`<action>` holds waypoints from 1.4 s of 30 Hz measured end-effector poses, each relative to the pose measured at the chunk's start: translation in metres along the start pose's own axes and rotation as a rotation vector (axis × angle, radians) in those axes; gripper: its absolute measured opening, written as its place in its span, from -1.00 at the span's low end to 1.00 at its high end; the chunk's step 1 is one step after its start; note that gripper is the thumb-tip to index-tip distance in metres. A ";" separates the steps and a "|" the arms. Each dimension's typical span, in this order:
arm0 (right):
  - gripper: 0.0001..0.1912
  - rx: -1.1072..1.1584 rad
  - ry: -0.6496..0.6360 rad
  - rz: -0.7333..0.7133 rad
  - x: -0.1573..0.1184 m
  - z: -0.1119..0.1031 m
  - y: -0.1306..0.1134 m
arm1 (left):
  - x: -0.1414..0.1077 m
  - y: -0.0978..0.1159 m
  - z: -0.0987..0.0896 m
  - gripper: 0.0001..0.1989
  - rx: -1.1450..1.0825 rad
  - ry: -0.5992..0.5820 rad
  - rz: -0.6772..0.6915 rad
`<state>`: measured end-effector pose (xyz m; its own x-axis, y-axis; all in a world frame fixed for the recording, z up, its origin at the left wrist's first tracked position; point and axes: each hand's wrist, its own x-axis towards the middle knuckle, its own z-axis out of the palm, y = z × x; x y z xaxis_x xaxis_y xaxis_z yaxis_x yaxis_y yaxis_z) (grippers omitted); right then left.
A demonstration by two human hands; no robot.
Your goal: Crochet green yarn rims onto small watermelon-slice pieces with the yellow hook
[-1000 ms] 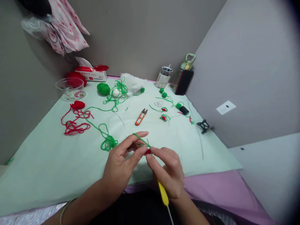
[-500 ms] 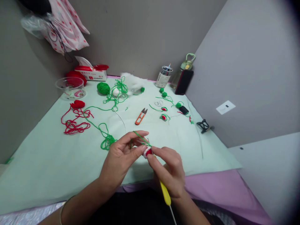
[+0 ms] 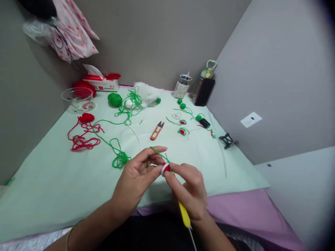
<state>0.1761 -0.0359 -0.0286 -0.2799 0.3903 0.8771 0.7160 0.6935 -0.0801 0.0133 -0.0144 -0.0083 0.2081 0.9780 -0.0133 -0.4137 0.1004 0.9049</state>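
Observation:
Between the fingertips of both hands is a small red and white crochet piece [image 3: 165,169]. My left hand [image 3: 136,172] pinches its left edge, and a strand of green yarn [image 3: 159,153] runs over the raised left index finger to the piece. My right hand [image 3: 190,184] grips a crochet hook [image 3: 184,214] with a yellow handle, its thin metal tip showing just above the piece. The right thumb and index finger also touch the piece's right side. Whether the hook passes through a stitch is too small to tell.
Orange thread snips [image 3: 157,131] lie beyond the hands. Loose green yarn [image 3: 120,159] and tangled red yarn [image 3: 85,143] spread to the left. Small crocheted pieces [image 3: 182,131] lie to the right. A plastic tub [image 3: 77,99], tissue box [image 3: 101,83], pen holder [image 3: 182,87] and phone [image 3: 205,92] stand at the back.
The crochet piece has turned slightly between the fingers, and the green strand by the hook's tip has shifted. Both hands stay nearly in place.

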 end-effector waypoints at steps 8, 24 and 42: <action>-0.80 -0.034 -0.053 -0.071 0.004 -0.007 0.004 | 0.000 0.006 -0.004 -0.66 0.026 -0.059 -0.091; -0.74 0.012 -0.025 -0.100 -0.003 0.001 0.009 | -0.002 0.004 0.004 -0.53 -0.020 0.037 -0.122; -0.81 1.039 0.111 0.769 0.009 0.003 0.017 | 0.001 0.011 -0.006 -0.59 0.127 -0.036 -0.154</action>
<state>0.1837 -0.0192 -0.0233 0.0690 0.8787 0.4723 -0.1737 0.4768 -0.8617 0.0035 -0.0114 -0.0008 0.2928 0.9454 -0.1430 -0.2595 0.2225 0.9398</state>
